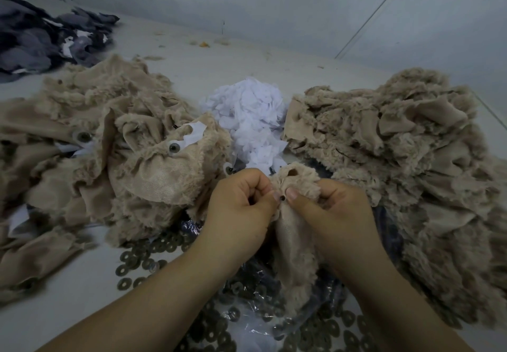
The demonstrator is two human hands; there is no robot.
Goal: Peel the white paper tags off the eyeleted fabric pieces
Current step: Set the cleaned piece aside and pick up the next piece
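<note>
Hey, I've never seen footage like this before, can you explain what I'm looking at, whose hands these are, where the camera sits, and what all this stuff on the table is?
It is one picture from a camera worn on a person's head, looking down at their own bare hands. The left hand and right hand together pinch a tan furry fabric piece. On the pale table lie two piles of the same fabric, one on the left and one on the right. Between them is a heap of white paper tags. Dark metal rings are scattered near the arms, and grey cloth lies at the far left.

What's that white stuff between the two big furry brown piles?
A heap of torn white paper tags lies on the table between the left fabric pile and the right fabric pile, seen in the head view.
</note>
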